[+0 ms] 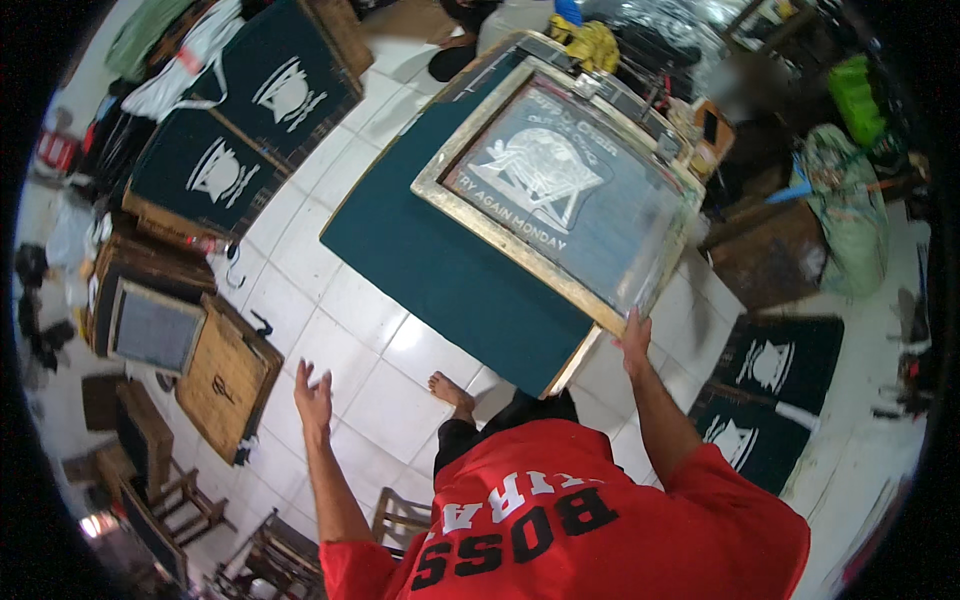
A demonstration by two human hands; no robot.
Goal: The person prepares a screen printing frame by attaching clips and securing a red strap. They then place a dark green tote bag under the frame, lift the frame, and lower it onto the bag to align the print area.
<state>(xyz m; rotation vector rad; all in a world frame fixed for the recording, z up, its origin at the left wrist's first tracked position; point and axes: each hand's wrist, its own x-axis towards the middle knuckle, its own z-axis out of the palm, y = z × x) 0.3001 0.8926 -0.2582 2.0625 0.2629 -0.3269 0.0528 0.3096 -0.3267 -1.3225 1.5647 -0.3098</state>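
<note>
A wooden screen printing frame (600, 230) with a grey mesh and a pale stencil design lies over a board covered in dark green fabric (450, 275). Its far end rests beside some metal hardware (640, 115). At the frame's near right corner, the fingers of my right hand (634, 345) are closed on the wood. My left hand (314, 398) is held out over the tiled floor, left of the board, fingers apart and nothing in them. The screen hides part of the fabric.
Printed dark green panels lie at the upper left (222, 172) and lower right (765, 370). A small framed screen (155, 328) leans by a wooden board (245, 370) carrying scissors (223, 388). A wooden chair (400, 515) stands behind my left arm, and a green sack (845, 220) at right.
</note>
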